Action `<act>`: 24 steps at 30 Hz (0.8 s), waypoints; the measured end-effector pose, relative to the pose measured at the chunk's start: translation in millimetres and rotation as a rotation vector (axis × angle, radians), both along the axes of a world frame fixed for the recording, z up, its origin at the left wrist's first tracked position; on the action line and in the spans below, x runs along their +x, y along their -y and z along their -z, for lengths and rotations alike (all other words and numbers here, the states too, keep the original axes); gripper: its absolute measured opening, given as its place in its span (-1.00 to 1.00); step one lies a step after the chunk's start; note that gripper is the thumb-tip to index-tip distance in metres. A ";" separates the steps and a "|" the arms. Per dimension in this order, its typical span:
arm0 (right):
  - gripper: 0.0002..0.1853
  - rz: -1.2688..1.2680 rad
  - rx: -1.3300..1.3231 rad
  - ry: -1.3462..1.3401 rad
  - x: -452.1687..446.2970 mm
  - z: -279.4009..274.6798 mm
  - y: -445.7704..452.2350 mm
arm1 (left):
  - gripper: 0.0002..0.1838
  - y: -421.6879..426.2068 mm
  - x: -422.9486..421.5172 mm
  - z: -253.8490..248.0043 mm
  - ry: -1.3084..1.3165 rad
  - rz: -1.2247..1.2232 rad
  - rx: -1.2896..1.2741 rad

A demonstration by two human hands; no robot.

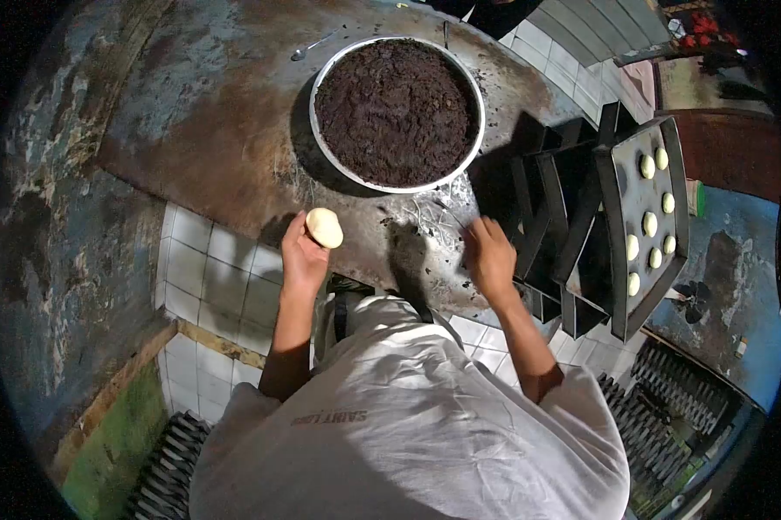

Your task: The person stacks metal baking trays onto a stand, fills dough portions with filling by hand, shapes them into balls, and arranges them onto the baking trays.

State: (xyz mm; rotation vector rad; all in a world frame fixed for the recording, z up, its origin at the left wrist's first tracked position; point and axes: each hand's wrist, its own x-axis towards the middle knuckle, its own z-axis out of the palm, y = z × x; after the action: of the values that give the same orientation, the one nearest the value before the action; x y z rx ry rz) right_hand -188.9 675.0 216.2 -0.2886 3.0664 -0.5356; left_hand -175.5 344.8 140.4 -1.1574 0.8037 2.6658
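My left hand (305, 260) holds a pale, rounded piece of dough (325, 228) at its fingertips, over the near edge of the worktable. On the right, my right hand (492, 264) hangs low over the flour-dusted table with its fingers curled together. A thin dark strip seems to stick out from those fingers, too unclear to name. Beyond both hands stands a large white-rimmed round basin (366, 183), heaped with dark brown crumbly filling (397, 113).
Dark metal trays (572, 225) stand stacked close to the right of my right hand. The top tray (618, 225) is tilted and carries several small dough pieces (650, 224). A spoon (299, 54) lies left of the basin. Crumbs and flour dust mark the worktable (208, 130).
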 end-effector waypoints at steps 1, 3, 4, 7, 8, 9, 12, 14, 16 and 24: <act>-0.74 -0.081 0.057 0.008 -29.4 -7.7 19.3 | -0.68 0.6 -4.4 6.7 -0.012 0.005 0.066; -0.72 -0.243 0.174 0.055 -77.5 -9.4 49.5 | -0.68 -0.8 -12.8 14.0 0.002 0.017 0.065; -0.71 -0.306 0.227 0.069 -93.8 -10.5 65.4 | -0.68 -0.1 -16.7 13.8 -0.007 0.027 0.067; -0.70 -0.442 0.258 -0.047 -119.6 16.3 84.3 | -0.68 8.2 -18.5 9.3 -0.026 0.015 0.049; -0.69 -0.479 0.311 -0.042 -123.5 21.4 88.1 | -0.68 12.6 -16.8 12.8 -0.011 -0.010 0.067; -0.69 -0.516 0.365 -0.037 -127.1 23.5 92.4 | -0.68 16.1 -16.3 11.0 0.004 -0.035 0.085; -0.78 -0.495 0.383 0.161 -134.5 20.9 99.7 | -0.72 22.0 -9.1 1.4 0.037 -0.081 0.039; -0.76 -0.423 0.349 0.325 -137.9 26.4 96.5 | -0.73 25.2 -5.1 1.4 0.035 -0.087 0.044; -0.79 -0.407 0.269 0.306 -142.2 40.4 84.8 | -0.73 25.0 -4.2 0.3 0.025 -0.083 0.048; -0.81 -0.148 -0.853 0.971 -105.9 0.0 25.4 | -0.71 -35.2 -12.4 -18.0 -0.143 -0.011 0.091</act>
State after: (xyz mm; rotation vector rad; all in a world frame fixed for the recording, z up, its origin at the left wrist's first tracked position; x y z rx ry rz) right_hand -294.8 649.5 216.1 -0.1664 1.7578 -1.4184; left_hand -187.9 380.0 158.4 -0.9631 0.6904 2.7872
